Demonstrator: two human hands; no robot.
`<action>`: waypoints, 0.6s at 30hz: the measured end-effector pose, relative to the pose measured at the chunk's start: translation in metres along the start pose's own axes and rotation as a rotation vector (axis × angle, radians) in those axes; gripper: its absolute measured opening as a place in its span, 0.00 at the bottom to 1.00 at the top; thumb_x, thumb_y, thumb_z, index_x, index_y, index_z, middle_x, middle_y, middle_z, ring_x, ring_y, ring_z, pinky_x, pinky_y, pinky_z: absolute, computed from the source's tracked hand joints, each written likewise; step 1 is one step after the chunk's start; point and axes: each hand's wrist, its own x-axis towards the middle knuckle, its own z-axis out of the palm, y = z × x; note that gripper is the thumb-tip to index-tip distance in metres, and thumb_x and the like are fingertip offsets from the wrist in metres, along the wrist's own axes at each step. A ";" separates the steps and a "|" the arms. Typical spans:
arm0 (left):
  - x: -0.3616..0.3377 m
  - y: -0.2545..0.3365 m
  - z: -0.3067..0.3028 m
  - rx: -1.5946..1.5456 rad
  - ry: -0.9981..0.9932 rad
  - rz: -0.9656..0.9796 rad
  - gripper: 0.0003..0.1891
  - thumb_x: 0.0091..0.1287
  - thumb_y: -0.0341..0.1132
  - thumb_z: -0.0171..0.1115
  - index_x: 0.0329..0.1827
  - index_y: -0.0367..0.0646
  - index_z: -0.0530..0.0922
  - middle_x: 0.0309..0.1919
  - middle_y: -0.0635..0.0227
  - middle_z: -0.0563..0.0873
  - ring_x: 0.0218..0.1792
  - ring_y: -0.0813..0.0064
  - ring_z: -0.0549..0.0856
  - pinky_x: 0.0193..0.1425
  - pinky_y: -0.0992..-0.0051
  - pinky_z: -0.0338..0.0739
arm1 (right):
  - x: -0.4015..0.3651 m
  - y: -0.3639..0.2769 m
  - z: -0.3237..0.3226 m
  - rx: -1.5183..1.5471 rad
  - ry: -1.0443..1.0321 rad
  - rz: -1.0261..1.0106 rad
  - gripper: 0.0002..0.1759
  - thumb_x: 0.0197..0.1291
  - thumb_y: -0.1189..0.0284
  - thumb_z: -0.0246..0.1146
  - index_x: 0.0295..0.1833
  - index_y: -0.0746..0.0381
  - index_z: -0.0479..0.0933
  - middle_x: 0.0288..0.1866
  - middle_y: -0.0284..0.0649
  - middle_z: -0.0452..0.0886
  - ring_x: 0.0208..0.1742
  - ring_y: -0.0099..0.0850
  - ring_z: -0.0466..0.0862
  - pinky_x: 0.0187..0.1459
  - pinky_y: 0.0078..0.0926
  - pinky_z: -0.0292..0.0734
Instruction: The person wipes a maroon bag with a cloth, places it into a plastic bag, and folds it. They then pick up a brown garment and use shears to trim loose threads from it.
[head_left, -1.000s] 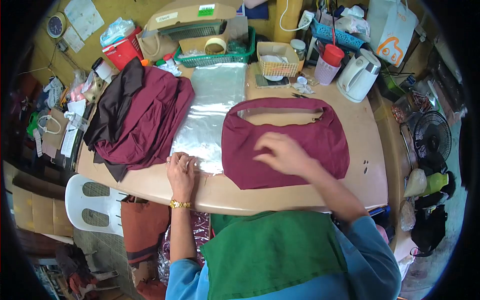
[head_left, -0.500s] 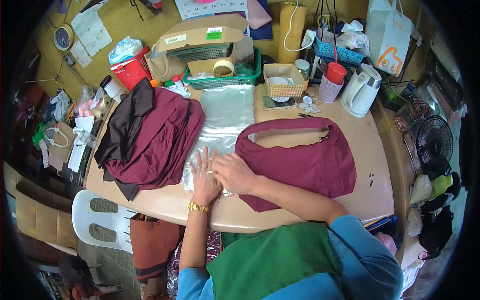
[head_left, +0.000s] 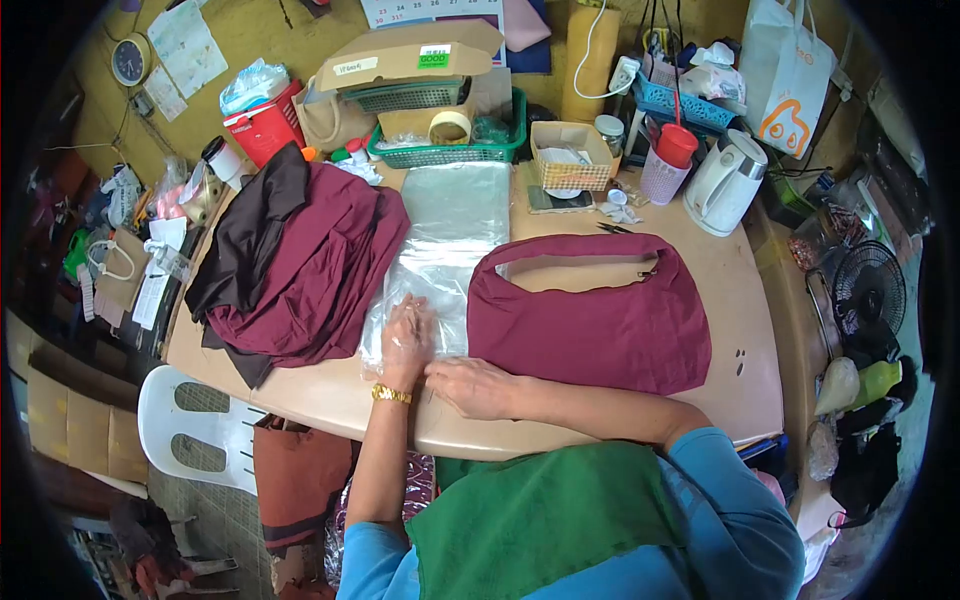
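A stack of clear plastic bags (head_left: 455, 215) lies flat at the middle of the table. My left hand (head_left: 406, 335), with a gold watch at the wrist, reaches into the mouth of the top bag; film covers its outstretched fingers. Close beside it, my right hand (head_left: 468, 388) is closed, pinching what looks like the bag's near edge by the table's front. To the right lies a maroon shoulder bag (head_left: 590, 330), flat, with its strap loop away from me. A heap of maroon and black fabric bags (head_left: 310, 265) rests left of the plastic.
Along the back stand a green basket (head_left: 440, 155) with a tape roll, a small woven basket (head_left: 572, 160), a pink cup (head_left: 662, 180) and a white kettle (head_left: 725, 180). Black snips (head_left: 614, 228) lie behind the maroon bag. A white chair (head_left: 195, 430) is at the left.
My right hand has moved down towards the table's front edge. My left hand's spread fingers have drawn closer together and now sit under the film. The maroon bag's near corner no longer shows below my forearm.
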 end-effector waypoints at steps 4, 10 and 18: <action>0.014 0.032 -0.028 0.134 -0.055 0.033 0.15 0.76 0.35 0.56 0.59 0.38 0.81 0.58 0.52 0.86 0.69 0.50 0.78 0.78 0.43 0.56 | 0.019 -0.016 -0.011 -0.557 -0.116 0.167 0.13 0.61 0.73 0.59 0.46 0.71 0.79 0.52 0.57 0.80 0.59 0.49 0.80 0.57 0.43 0.76; -0.036 0.028 -0.038 0.309 -0.175 -0.042 0.35 0.71 0.34 0.59 0.81 0.42 0.60 0.79 0.50 0.63 0.80 0.42 0.59 0.80 0.39 0.50 | 0.045 -0.002 -0.012 -0.561 -0.216 0.404 0.31 0.61 0.73 0.59 0.67 0.78 0.67 0.65 0.66 0.75 0.67 0.53 0.77 0.62 0.44 0.75; -0.046 0.014 -0.043 0.331 0.318 0.024 0.18 0.61 0.16 0.58 0.55 0.29 0.82 0.51 0.47 0.88 0.55 0.50 0.87 0.61 0.64 0.81 | 0.059 0.014 0.012 -0.266 -0.128 0.282 0.44 0.63 0.66 0.65 0.77 0.78 0.55 0.81 0.70 0.51 0.84 0.59 0.52 0.80 0.56 0.51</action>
